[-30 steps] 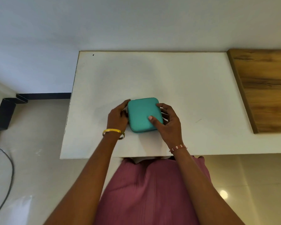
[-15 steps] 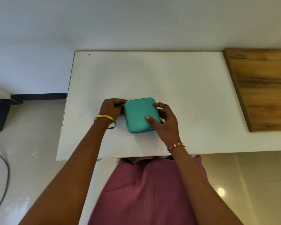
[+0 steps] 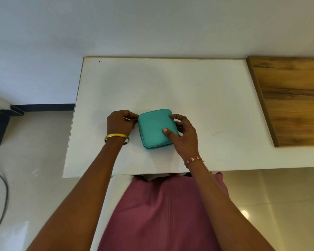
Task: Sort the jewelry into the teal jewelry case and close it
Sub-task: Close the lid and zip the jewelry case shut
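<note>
Nearest you, your forearms reach out over a pink garment (image 3: 161,211) and the near edge of the white table (image 3: 170,84). Your right hand (image 3: 184,137) grips the teal jewelry case (image 3: 155,127): the thumb presses down on the lid near its right side and the fingers curl round the right edge. Your left hand (image 3: 119,122) sits at the case's left edge with its fingers bunched, pinching something small and pale there. It is probably the zipper pull, though it is too small to tell for sure.

The case lies flat on the table, a little left of centre, with its lid down. It looks light and semi-rigid, with a smooth shell that could slide on the bare tabletop. So brace it from above with the right hand and pull along the seam, not away from it. A zipper tab is best taken between thumb and fingertip.

No jewelry shows anywhere; whatever is inside is hidden by the lid. How far the zipper runs round the far and right sides cannot be made out. Beyond, to the right, a wooden board (image 3: 290,98) lies on the table, cut off by the frame.
</note>
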Demonstrator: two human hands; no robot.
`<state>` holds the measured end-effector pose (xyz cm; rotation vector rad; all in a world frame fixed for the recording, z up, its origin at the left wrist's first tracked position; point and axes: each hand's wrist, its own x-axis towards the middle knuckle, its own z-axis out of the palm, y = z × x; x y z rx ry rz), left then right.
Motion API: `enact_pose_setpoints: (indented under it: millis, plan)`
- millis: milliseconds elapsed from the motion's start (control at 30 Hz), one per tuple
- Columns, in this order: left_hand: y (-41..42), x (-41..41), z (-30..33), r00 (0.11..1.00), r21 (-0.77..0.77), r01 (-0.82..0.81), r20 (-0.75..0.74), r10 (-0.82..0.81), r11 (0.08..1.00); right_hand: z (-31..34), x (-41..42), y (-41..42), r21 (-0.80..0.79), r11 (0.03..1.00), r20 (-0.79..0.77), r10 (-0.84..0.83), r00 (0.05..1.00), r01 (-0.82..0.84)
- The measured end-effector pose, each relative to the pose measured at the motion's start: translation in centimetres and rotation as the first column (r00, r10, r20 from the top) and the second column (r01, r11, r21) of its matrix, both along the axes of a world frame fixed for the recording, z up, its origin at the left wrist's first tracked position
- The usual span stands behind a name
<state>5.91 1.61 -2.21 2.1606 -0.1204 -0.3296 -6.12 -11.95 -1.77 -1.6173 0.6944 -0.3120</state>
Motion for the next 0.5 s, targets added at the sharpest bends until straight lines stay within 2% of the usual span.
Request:
enact_pose_setpoints:
  millis: [100,167,267,400,500]
  plan:
    - [0.5,-1.3,-0.2,0.969,0.192,0.016,0.237,-0.063,0.981,0.0,-0.1,0.4,-0.022,0.999,0.011,-0.025,1.000,0.025]
    - [1.0,-2.2,-0.1,0.949,0.259,0.031,0.296,-0.110,0.965,0.2,0.0,0.6,-0.025,0.999,0.001,-0.029,1.000,0.029]
    - [1.7,-4.2,0.6,0.956,0.303,0.035,0.268,-0.120,0.952,0.6,0.0,0.9,-0.050,0.998,-0.021,-0.050,0.999,0.049]
    - [2.3,-8.2,1.1,0.982,0.345,0.103,0.114,-0.150,0.933,0.8,0.0,1.2,-0.062,0.996,-0.044,-0.070,0.997,0.067]
    - [2.1,-9.9,1.4,0.987,0.338,0.114,0.066,-0.145,0.934,1.0,0.1,1.2,-0.073,0.996,-0.060,-0.060,0.996,0.055]
